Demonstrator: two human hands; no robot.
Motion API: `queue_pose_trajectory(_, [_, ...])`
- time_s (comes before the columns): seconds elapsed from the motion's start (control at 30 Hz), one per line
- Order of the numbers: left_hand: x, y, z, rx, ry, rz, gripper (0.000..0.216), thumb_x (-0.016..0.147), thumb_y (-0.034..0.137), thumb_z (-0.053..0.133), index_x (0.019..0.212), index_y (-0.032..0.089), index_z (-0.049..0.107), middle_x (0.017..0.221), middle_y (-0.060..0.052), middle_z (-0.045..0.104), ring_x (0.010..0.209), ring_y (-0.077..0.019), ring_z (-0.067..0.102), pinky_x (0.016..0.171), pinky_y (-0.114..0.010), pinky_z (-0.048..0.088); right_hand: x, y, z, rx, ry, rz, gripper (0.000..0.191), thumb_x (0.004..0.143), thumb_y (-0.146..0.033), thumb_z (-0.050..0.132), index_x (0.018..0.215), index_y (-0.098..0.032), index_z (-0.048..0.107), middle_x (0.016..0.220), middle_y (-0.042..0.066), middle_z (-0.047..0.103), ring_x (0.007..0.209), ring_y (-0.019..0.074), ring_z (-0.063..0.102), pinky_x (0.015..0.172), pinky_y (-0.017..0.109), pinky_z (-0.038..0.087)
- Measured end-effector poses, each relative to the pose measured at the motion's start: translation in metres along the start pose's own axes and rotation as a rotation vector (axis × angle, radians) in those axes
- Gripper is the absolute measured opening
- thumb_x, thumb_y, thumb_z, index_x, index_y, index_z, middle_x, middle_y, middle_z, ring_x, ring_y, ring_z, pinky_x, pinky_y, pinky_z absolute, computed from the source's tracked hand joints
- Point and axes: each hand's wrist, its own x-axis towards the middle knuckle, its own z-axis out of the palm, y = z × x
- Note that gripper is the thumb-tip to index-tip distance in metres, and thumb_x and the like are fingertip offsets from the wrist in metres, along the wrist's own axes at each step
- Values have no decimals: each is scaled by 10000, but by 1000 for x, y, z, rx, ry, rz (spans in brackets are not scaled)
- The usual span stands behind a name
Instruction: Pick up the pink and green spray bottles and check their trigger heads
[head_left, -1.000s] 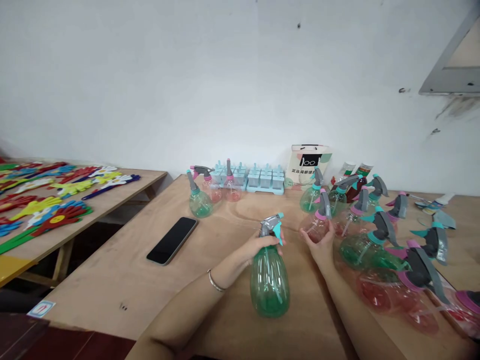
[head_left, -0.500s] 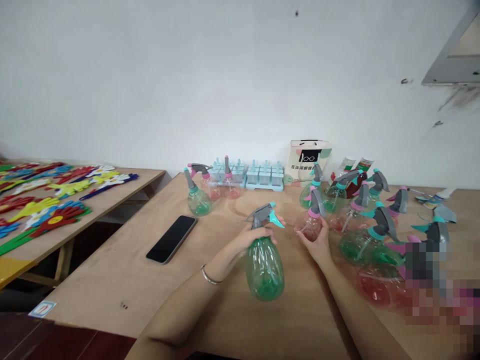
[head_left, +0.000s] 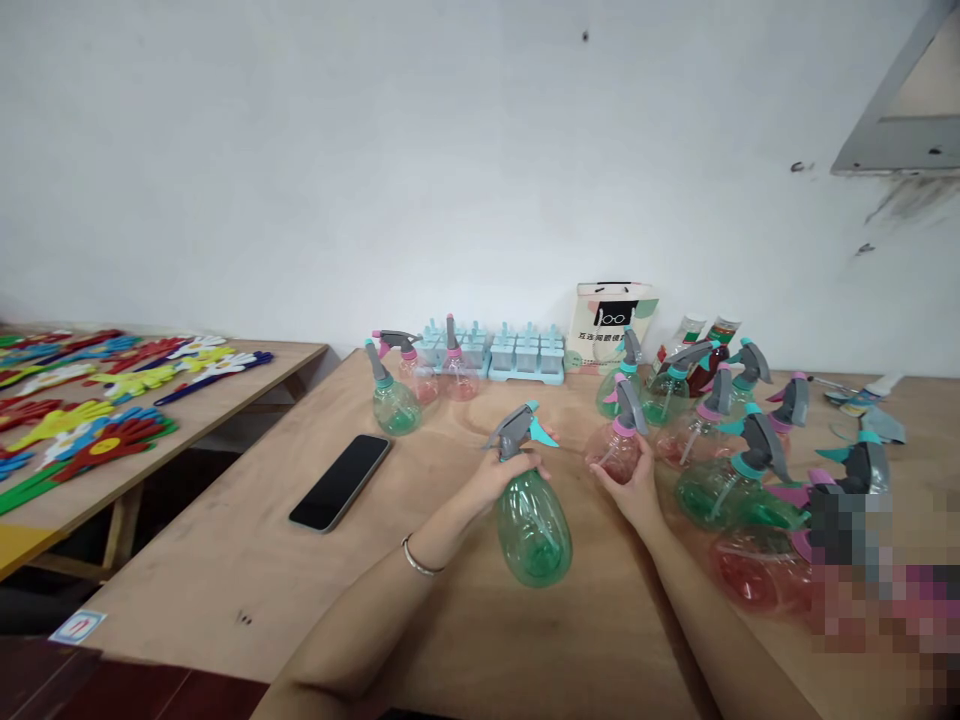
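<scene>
My left hand (head_left: 508, 478) is wrapped round the neck of a green spray bottle (head_left: 536, 535), which tilts with its base toward the right. Its grey head has a turquoise trigger. My right hand (head_left: 631, 483) grips a pink spray bottle (head_left: 611, 452) by its side; that bottle has a grey head and a pink collar. Several more green and pink bottles crowd to the right, among them a green spray bottle (head_left: 712, 492) with a turquoise collar. Farther off on the left, another green spray bottle (head_left: 396, 407) stands near two pink ones.
A black phone (head_left: 341, 482) lies left of my hands. Light-blue popsicle moulds (head_left: 527, 357) and a printed paper bag (head_left: 611, 330) stand along the wall. Colourful hand-shaped pieces (head_left: 112, 445) cover a second table on the left. The far right is pixelated.
The green bottle's base has swung slightly up and to the right in my left hand. My right hand keeps its hold on the pink bottle. The view has shifted a little.
</scene>
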Motion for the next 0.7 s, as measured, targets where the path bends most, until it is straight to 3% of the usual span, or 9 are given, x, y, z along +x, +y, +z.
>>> queue_pose_trajectory(0.1, [-1,-1,-1,-18,54,42,317,629,371,741,836,157,631,743,-20,671,589,-138,635,605,-259,501,0,-2,0,-1,-1,0,940,679,-527,776,1413,-156,321,1412,200,420,1315,337,453,1113,548,360])
queue_pose_trajectory(0.23, [-3,-1,-3,67,-122,12,364,678,383,736,942,145,661,816,-56,703,620,-147,645,590,-253,496,0,1,1,20,-4,8,959,669,-529,782,1413,-153,309,1414,203,416,1305,336,466,1109,549,366])
queue_pose_trajectory(0.3, [-3,-1,-3,72,-154,1,415,700,401,735,1019,145,661,851,-71,713,655,-153,653,589,-244,495,0,2,1,18,-3,6,958,667,-529,785,1413,-159,311,1415,197,417,1308,332,463,1110,548,366])
queue_pose_trajectory(0.47, [-5,2,1,59,-46,43,332,664,398,738,864,155,635,824,-40,683,585,-137,639,608,-269,509,-1,4,1,20,-13,10,962,675,-523,786,1426,-169,300,1413,188,425,1297,323,472,1105,544,377])
queue_pose_trajectory(0.57, [-2,6,-3,209,24,69,299,697,366,696,912,168,630,844,-32,671,603,-138,628,613,-282,508,-1,3,1,16,-5,11,954,679,-527,778,1424,-168,303,1407,186,428,1297,327,470,1104,550,376])
queue_pose_trajectory(0.7, [16,4,-31,537,336,323,385,720,270,664,1092,195,600,1038,-47,650,634,-102,573,664,-278,492,0,-1,0,-1,-4,-7,930,687,-543,762,1407,-155,319,1394,196,428,1296,334,467,1097,544,383])
